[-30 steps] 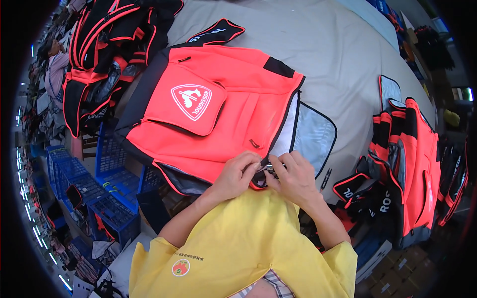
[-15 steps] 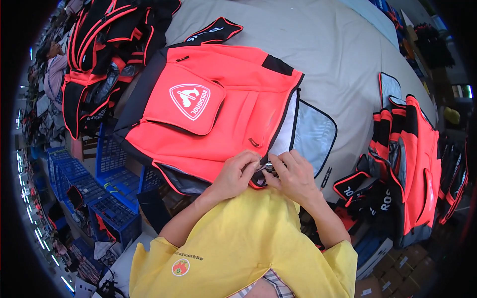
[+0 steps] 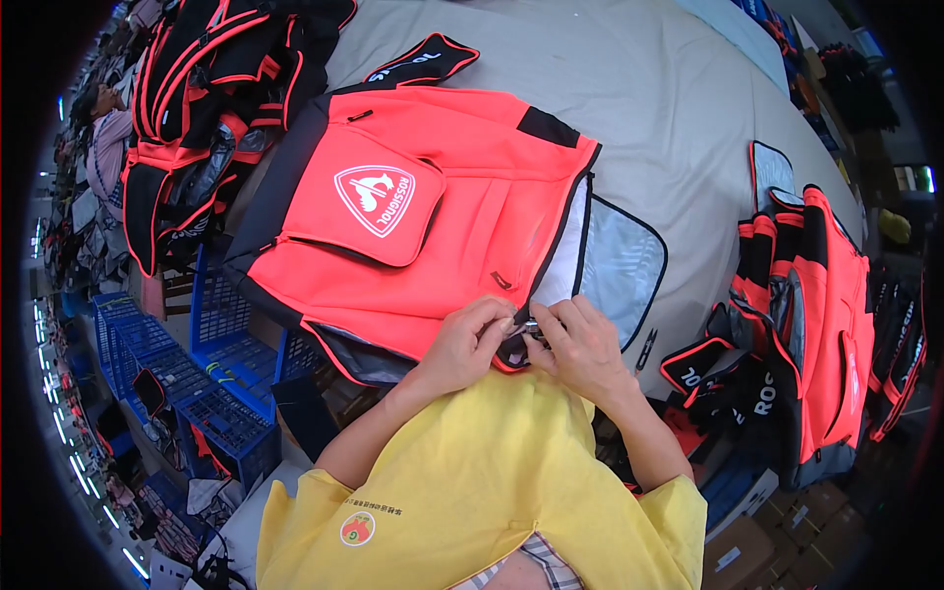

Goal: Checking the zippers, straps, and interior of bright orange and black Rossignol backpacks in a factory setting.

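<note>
A coral-red and black backpack (image 3: 472, 221) with a white shield-shaped print lies flat before me, its open end toward the right and a grey-lined flap (image 3: 621, 261) spread out beyond it. At the near corner of that opening my left hand (image 3: 464, 344) pinches the bag's edge between thumb and fingers. Just to its right, my right hand (image 3: 587, 352) is closed, thumb against fingers, around a small shiny metal piece (image 3: 532, 327). The fingers cover most of that piece, so its kind is unclear. Both hands nearly meet at the bag's dark edge.
The backpack rests on a table with a pale cloth (image 3: 688, 108). More red and black bags stand in a pile (image 3: 211, 108) at the far left and in another bag group (image 3: 826, 324) at the right. Blue plastic crates (image 3: 231, 423) sit lower left; cardboard boxes (image 3: 801, 521) lie lower right.
My right fingers have shifted very slightly around the metal piece, which now shows less. The backpack and my left hand hold their places.
</note>
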`<state>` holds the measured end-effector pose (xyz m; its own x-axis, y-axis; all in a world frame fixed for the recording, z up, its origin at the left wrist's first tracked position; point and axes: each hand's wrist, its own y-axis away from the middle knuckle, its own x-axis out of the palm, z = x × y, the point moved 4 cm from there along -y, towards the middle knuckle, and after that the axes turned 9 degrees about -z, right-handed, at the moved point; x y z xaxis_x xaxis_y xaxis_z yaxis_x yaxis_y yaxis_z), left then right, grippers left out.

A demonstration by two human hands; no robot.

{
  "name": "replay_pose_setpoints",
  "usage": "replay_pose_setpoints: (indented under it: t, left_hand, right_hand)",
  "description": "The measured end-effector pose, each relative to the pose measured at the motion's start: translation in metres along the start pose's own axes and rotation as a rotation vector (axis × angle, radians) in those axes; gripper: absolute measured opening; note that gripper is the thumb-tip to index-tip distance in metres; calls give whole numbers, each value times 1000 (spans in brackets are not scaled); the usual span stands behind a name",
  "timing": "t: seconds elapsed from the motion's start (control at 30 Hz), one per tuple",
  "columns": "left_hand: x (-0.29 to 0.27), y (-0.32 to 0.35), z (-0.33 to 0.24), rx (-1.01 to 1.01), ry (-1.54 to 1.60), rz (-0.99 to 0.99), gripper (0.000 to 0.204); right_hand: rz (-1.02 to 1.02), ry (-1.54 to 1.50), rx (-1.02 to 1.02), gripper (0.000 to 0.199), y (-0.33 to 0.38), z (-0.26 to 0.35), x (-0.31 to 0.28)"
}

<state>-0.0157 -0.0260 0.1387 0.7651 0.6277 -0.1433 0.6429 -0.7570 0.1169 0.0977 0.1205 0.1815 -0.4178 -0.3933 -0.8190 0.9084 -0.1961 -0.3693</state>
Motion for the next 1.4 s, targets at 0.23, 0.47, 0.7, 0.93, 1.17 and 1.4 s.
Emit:
replay_pose_setpoints:
  t: [0.23,0.47,0.7,0.93,1.17,1.4]
  left_hand:
    - [0,0,-2,4,-6,3,8]
    - [-1,1,-3,-28,0,8,9]
    - [-1,-1,-1,-19,13,10,8]
    - [-1,-1,-1,-4,11,6,8]
    - [-1,-1,-1,-38,11,17,8]
    - [-1,-1,-3,-30,2,20,8]
  right_hand:
    - [-2,-32,23,45,1,-1,1]
    - [-2,-66,84,43,-2,-2,-2]
    - [-11,-51,61,44,-3,-1,-4]
    - [14,-51,31,44,-2,-1,-1]
    - [5,-81,95,46,0,-2,-3]
    - [-8,-82,95,45,-3,-2,-4]
